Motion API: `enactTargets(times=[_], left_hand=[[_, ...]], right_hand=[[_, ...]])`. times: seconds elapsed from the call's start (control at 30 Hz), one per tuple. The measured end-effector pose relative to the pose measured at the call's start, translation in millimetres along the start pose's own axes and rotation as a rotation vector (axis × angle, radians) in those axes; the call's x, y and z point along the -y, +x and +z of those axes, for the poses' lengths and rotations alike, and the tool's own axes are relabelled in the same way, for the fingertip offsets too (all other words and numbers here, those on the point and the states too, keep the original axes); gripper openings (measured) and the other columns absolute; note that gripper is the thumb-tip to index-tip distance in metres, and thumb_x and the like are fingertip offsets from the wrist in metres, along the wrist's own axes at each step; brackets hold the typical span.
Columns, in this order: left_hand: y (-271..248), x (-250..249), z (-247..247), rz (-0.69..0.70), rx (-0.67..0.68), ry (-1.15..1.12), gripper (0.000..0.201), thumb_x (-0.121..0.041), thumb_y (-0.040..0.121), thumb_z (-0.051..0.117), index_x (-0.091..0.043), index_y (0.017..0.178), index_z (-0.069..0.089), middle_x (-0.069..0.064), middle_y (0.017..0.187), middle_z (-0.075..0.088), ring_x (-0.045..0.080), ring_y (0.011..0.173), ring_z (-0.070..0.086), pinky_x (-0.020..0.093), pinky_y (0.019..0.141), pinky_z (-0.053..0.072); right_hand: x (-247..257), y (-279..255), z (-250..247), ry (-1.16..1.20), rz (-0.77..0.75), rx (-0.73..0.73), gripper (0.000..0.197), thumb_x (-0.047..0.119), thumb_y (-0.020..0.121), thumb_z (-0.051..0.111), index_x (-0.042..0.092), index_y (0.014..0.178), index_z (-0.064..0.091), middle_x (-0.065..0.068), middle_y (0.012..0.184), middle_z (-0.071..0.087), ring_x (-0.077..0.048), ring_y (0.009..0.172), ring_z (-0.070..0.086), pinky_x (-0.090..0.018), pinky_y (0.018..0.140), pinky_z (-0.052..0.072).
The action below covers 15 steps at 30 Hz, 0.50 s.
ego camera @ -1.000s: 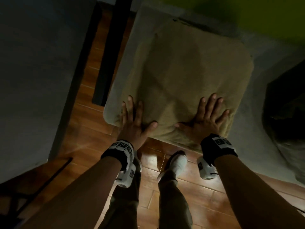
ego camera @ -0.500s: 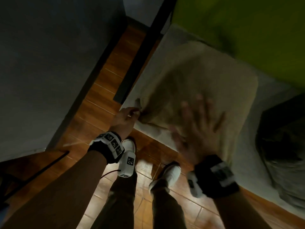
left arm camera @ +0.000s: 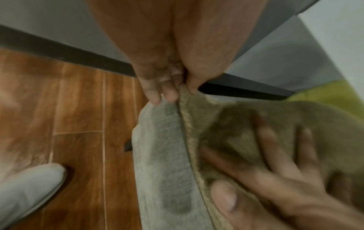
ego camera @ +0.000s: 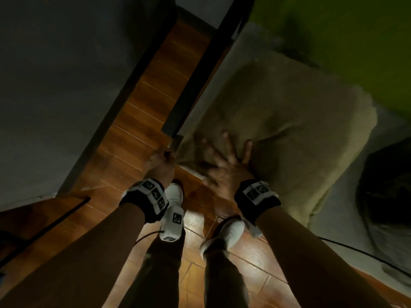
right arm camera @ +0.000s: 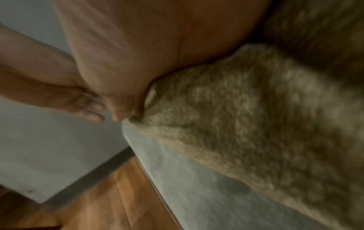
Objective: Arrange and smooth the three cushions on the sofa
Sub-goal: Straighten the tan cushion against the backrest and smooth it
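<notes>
A tan fuzzy cushion (ego camera: 289,130) lies flat on the grey sofa seat (ego camera: 347,218). My left hand (ego camera: 168,153) pinches its near-left corner between thumb and fingers (left arm camera: 169,93). My right hand (ego camera: 226,150) lies flat on the cushion (left arm camera: 226,124) just beside that corner, fingers (left arm camera: 269,149) spread and blurred. In the right wrist view the palm rests on the cushion (right arm camera: 246,124) at the seat edge (right arm camera: 197,194). A dark cushion-like shape (ego camera: 387,185) sits to the right on the seat. Behind them is a green surface (ego camera: 344,41).
I stand on a wooden floor (ego camera: 138,121) right at the sofa's front edge, white shoes (ego camera: 229,234) below my wrists. A black frame bar (ego camera: 200,81) runs along the sofa's left side. A grey wall (ego camera: 66,74) stands close on the left.
My left hand left its flat press on the cushion's front edge and now pinches the near-left corner. The right hand slid left across the cushion toward that corner.
</notes>
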<state>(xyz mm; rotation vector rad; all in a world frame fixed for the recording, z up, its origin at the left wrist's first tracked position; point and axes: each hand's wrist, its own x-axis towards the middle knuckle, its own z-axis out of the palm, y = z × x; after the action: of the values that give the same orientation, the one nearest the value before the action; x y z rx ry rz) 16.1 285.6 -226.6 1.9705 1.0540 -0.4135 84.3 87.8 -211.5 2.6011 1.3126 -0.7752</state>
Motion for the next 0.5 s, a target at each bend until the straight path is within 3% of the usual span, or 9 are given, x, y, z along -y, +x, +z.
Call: enactTargets(times=[0.03, 0.1, 0.17, 0.23, 0.3, 0.33, 0.43, 0.5], left_hand=[[-4.0, -9.8, -4.9, 0.061, -0.037, -0.004, 0.028, -0.037, 0.098, 0.052, -0.02, 0.12, 0.056, 0.01, 0.12, 0.06, 0.031, 0.109, 0.06, 0.047, 0.092, 0.052], [-18.2, -35.2, -9.8, 0.295, -0.116, -0.04, 0.04, -0.042, 0.097, 0.052, -0.024, 0.131, 0.048, 0.008, 0.136, 0.047, 0.029, 0.122, 0.05, 0.049, 0.097, 0.048], [-36.7, -66.3, -6.0, 0.585, -0.051, 0.0, 0.056, -0.053, 0.098, 0.046, -0.028, 0.148, 0.037, 0.0, 0.159, 0.023, 0.028, 0.143, 0.03, 0.047, 0.106, 0.042], [-49.9, -95.4, 10.7, 0.798, 0.071, 0.211, 0.078, -0.069, 0.091, 0.042, -0.038, 0.157, 0.013, -0.008, 0.165, -0.014, 0.026, 0.153, -0.001, 0.053, 0.116, 0.027], [-46.8, -110.3, 33.2, 0.864, 0.155, 0.446, 0.094, -0.082, 0.081, 0.041, -0.048, 0.154, -0.008, -0.004, 0.163, -0.026, 0.033, 0.152, -0.01, 0.063, 0.114, 0.023], [-40.4, -111.1, 43.2, 0.856, 0.178, 0.536, 0.099, -0.087, 0.076, 0.038, -0.05, 0.152, -0.014, -0.001, 0.163, -0.026, 0.038, 0.151, -0.009, 0.068, 0.112, 0.023], [-12.9, -89.4, 63.4, 0.703, 0.278, 0.741, 0.111, -0.09, 0.068, 0.042, -0.054, 0.141, -0.033, -0.001, 0.157, -0.04, 0.046, 0.149, -0.003, 0.071, 0.11, 0.022], [-1.1, -73.2, 69.8, 0.676, 0.318, 0.812, 0.118, -0.087, 0.067, 0.05, -0.055, 0.137, -0.039, -0.002, 0.153, -0.046, 0.05, 0.148, 0.004, 0.07, 0.112, 0.022]], right_hand=[[4.8, -11.1, -9.2, 0.028, -0.079, -0.049, 0.04, 0.064, 0.096, 0.04, 0.056, 0.132, 0.056, 0.013, 0.171, 0.004, -0.031, 0.149, -0.035, -0.076, 0.1, -0.029], [12.4, -36.6, -29.9, 0.214, -0.106, -0.306, 0.035, 0.053, 0.101, 0.043, 0.047, 0.13, 0.062, 0.01, 0.163, 0.036, -0.025, 0.158, -0.004, -0.074, 0.11, -0.02], [9.1, -65.7, -40.2, 0.413, 0.071, -0.684, 0.04, 0.045, 0.104, 0.044, 0.03, 0.137, 0.06, -0.008, 0.157, 0.046, -0.032, 0.154, 0.022, -0.073, 0.118, 0.003], [-6.2, -94.9, -40.3, 0.473, 0.427, -0.891, 0.056, 0.053, 0.1, 0.05, 0.023, 0.147, 0.048, -0.018, 0.159, 0.04, -0.038, 0.152, 0.026, -0.069, 0.119, 0.018], [-29.7, -110.2, -25.3, 0.489, 0.791, -0.784, 0.094, 0.079, 0.085, 0.05, 0.027, 0.16, 0.022, -0.014, 0.17, 0.014, -0.035, 0.157, 0.007, -0.066, 0.122, 0.01], [-40.3, -112.7, -10.7, 0.497, 0.878, -0.66, 0.112, 0.089, 0.076, 0.047, 0.03, 0.163, 0.008, -0.009, 0.172, -0.002, -0.033, 0.158, -0.002, -0.067, 0.122, 0.005], [-60.9, -108.1, 47.1, 0.389, 0.76, -0.368, 0.131, 0.093, 0.066, 0.055, 0.037, 0.158, -0.019, 0.003, 0.165, -0.033, -0.026, 0.155, -0.016, -0.074, 0.117, 0.003], [-67.3, -102.8, 76.6, 0.371, 0.698, -0.293, 0.132, 0.094, 0.067, 0.051, 0.035, 0.155, -0.029, 0.002, 0.16, -0.043, -0.024, 0.152, -0.03, -0.071, 0.118, -0.004]])
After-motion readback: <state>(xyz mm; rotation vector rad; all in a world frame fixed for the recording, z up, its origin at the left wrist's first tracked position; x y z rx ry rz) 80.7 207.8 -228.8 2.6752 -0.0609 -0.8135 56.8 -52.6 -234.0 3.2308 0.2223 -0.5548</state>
